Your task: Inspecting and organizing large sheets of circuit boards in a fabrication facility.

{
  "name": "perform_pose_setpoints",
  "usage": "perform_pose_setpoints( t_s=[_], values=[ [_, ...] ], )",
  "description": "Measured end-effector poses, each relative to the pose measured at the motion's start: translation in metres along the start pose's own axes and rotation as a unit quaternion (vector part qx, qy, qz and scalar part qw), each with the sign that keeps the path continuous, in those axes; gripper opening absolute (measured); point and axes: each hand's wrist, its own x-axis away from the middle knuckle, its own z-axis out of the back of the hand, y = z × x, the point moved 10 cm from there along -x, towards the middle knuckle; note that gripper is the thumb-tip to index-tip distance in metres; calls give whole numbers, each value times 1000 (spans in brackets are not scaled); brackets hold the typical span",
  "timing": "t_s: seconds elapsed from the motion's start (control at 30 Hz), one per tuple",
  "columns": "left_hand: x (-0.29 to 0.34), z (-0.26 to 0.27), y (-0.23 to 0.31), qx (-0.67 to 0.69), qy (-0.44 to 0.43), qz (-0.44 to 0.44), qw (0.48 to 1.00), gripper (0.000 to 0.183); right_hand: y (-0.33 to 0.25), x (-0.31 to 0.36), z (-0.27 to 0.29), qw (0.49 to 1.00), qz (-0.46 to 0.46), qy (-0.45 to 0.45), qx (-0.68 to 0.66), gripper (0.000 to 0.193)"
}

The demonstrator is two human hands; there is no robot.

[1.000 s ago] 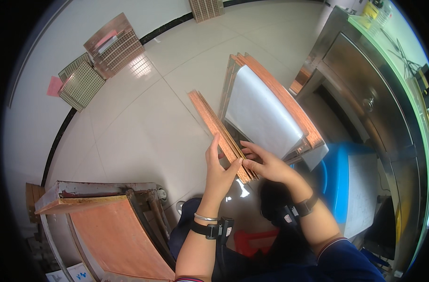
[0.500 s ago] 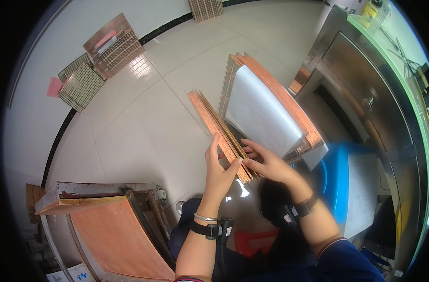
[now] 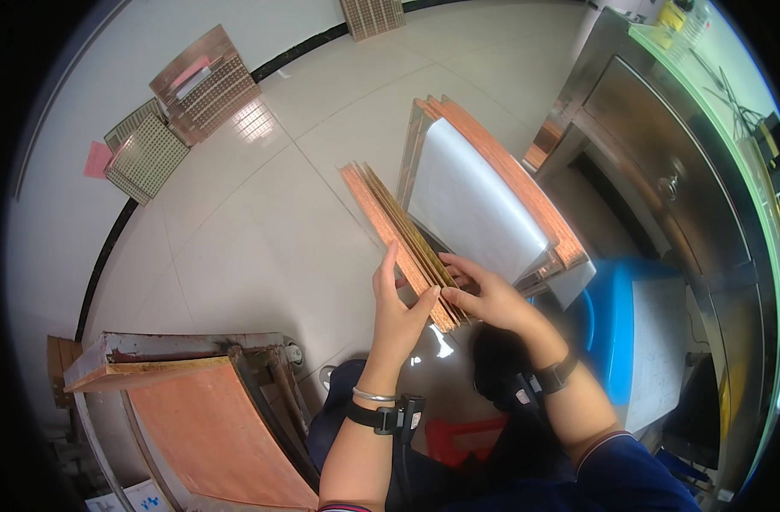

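Observation:
In front of me an upright stack of thin copper-edged boards (image 3: 379,220) leans at a slant, its upper end pointing away and left. My left hand (image 3: 398,317) grips the left side of its near end, fingers along the outer face and thumb on the top edges. My right hand (image 3: 492,299) holds the right side of that end, thumb on the edges and fingers behind the boards. Both thumbs nearly meet. Narrow gaps show between several boards on the right side. The lower part of the stack is hidden.
Right of the stack stands a larger bundle of copper-edged boards (image 3: 514,179) faced with a whitish sheet (image 3: 471,200). A blue plastic stool or bin (image 3: 612,316) and a metal cabinet (image 3: 637,111) are at right. A cart with a copper-coloured panel (image 3: 210,427) stands lower left. Perforated boards (image 3: 151,154) lean on the wall.
The right-hand boards of the held stack have fanned apart, and more gaps show between them. Both hands stay almost in place.

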Motion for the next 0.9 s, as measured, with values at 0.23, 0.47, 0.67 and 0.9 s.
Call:
perform_pose_setpoints(
  t_s=[0.23,0.47,0.67,0.9],
  values=[
    [0,-1,1,0,0,5,1000,76,-12,3,2,999,21,9,31,60],
    [-1,-3,4,-2,-4,-17,1000,79,-45,9,5,970,181,68,149,47],
    [-1,-2,5,-8,-4,-18,1000,78,-43,10,5,949,160,97,255,41],
    [-1,-2,7,-15,-1,-14,1000,78,-37,9,11,956,128,89,248,52]
  ],
)
